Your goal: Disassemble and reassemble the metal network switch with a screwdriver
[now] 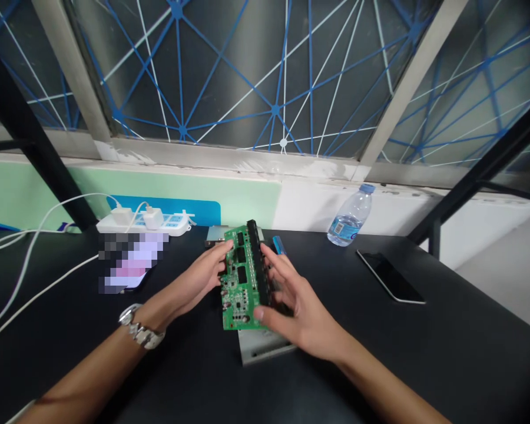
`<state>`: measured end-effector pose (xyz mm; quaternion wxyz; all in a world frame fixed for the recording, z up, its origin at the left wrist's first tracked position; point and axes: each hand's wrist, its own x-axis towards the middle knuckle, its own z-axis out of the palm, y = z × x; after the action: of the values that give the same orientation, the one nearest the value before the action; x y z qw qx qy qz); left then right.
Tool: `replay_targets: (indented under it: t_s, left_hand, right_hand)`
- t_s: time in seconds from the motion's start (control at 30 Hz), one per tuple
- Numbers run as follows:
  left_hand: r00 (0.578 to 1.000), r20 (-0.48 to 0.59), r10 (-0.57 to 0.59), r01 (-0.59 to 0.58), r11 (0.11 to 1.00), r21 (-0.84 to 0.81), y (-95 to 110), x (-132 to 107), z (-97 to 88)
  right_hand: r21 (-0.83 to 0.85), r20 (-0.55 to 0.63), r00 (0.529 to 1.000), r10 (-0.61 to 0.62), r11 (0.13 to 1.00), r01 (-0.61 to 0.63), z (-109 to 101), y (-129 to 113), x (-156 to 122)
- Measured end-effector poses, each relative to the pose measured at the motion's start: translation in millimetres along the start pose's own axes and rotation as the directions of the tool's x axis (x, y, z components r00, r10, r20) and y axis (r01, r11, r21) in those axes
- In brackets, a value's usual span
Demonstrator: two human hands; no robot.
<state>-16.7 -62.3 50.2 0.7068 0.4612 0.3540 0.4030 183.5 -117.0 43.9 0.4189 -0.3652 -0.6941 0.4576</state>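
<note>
A green circuit board (pixel 239 294) with a black connector strip (pixel 259 265) along its right edge is held tilted between my two hands. My left hand (pixel 203 271) grips its upper left edge, thumb on the face and the other fingers partly hidden behind. My right hand (pixel 298 303) holds the strip side, with the thumb on the lower right corner and the fingers along the strip. Below and behind the board is a grey metal plate or casing (pixel 265 347), mostly covered by it. A small blue object (pixel 278 245) lies just behind my right fingers.
A power strip (pixel 170 224) with plugged-in chargers and white cables stands at the back left, a lit phone (pixel 135 265) before it. To the right are a water bottle (pixel 350 218) and a dark phone (pixel 391 277) on the black table (pixel 459 341). Black slanted posts flank both sides.
</note>
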Motion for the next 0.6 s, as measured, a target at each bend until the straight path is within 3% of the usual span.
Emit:
replay_targets:
  t_s: [0.1, 0.2, 0.3, 0.5, 0.6]
  left_hand:
    - [1.000, 0.004, -0.002, 0.003, 1.000, -0.031, -5.0, -2.3, 15.7]
    - [0.994, 0.037, -0.100, 0.102, 0.993, -0.053, -13.2, -3.9, 26.3]
    - [0.994, -0.025, -0.110, 0.107, 0.988, -0.114, -21.6, -3.6, 30.5]
    - [0.998, -0.057, 0.019, -0.030, 0.978, -0.207, -29.2, -3.3, 30.1]
    - [1.000, 0.008, 0.016, -0.013, 0.970, -0.241, -28.8, -3.2, 29.5]
  right_hand:
    - [-0.061, 0.125, 0.990, -0.060, 0.996, 0.068, 7.2, -10.6, -7.1]
    - [-0.142, 0.190, 0.980, -0.064, 0.986, 0.092, 13.5, -15.7, -9.0]
    - [-0.182, 0.204, 0.974, -0.096, 0.974, 0.134, 18.6, -14.1, -7.8]
    - [-0.163, 0.175, 0.970, -0.170, 0.967, 0.198, 26.2, -4.6, -6.4]
    - [-0.158, 0.168, 0.967, -0.191, 0.963, 0.217, 26.7, -5.0, -6.5]
